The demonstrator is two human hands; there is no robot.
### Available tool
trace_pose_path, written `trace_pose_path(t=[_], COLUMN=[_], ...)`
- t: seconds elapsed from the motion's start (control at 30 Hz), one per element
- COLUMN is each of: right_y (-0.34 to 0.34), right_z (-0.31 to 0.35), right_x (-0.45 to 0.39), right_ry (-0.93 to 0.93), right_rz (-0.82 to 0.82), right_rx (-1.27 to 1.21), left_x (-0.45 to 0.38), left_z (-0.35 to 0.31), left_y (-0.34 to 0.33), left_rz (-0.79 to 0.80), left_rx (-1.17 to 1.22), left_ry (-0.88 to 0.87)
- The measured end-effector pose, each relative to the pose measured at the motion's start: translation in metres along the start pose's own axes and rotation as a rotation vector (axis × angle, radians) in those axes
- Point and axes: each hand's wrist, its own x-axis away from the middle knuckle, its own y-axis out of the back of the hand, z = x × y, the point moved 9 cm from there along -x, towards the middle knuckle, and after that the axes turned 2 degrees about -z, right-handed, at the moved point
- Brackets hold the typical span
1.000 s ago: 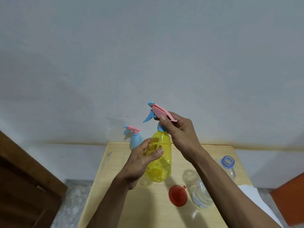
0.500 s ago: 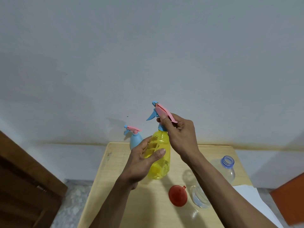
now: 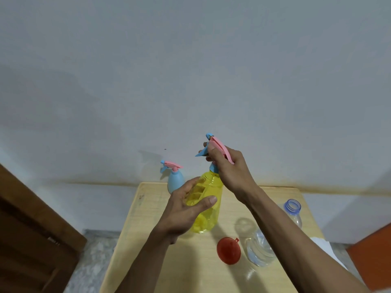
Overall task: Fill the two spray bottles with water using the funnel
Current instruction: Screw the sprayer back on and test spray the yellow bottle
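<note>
Fingers of the right hand (image 3: 229, 166) curl round the pink-and-blue spray head (image 3: 218, 148) of the yellow spray bottle (image 3: 208, 208), a closed grip at its top, while the left hand (image 3: 186, 210) wraps the yellow body from the side, thumb across the front. The bottle is held upright, its base near the surface (image 3: 148, 240); whether it touches I cannot tell.

Judging by this hold, the head is probably being unscrewed, so the task looks to be at its start. Neither bottle shows water that I can make out, and the red funnel (image 3: 228, 250) lies unused on the surface, just beside a clear water bottle (image 3: 259, 248).

By count: two spray bottles, the yellow one in hand and a blue spray bottle (image 3: 175, 180) standing capped at the far edge; one funnel; two clear bottles, the second (image 3: 293, 210) open-necked at the right; a white sheet (image 3: 323, 246) beyond the right forearm.
</note>
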Motion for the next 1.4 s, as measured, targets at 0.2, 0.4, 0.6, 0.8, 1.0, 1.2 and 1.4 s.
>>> trace_pose_path(t=[0.2, 0.4, 0.6, 0.8, 1.0, 1.2, 1.4], right_y=[0.002, 0.004, 0.003, 0.010, 0.008, 0.003, -0.004], right_z=[-0.004, -0.007, -0.020, -0.029, -0.046, -0.049, -0.074], right_x=[-0.001, 0.003, 0.010, 0.026, 0.049, 0.106, 0.196], right_ry=[-0.013, -0.039, -0.070, -0.027, -0.018, -0.025, -0.100], right_rz=[-0.061, -0.093, -0.059, -0.128, -0.113, -0.141, -0.184], right_rx=[-0.029, -0.041, -0.051, -0.054, 0.007, 0.108, 0.221], left_x=[-0.001, 0.002, 0.007, 0.028, 0.064, 0.121, 0.186], left_z=[0.002, 0.005, 0.015, 0.028, 0.054, 0.076, 0.098], left_y=[0.005, 0.001, -0.006, -0.010, 0.011, 0.036, 0.058], left_rz=[-0.069, -0.090, -0.007, -0.025, -0.295, -0.456, -0.412], left_rx=[-0.075, -0.082, -0.033, 0.143, 0.194, 0.142, -0.015], left_ry=[-0.028, -0.025, 0.029, 0.109, 0.244, 0.264, 0.277])
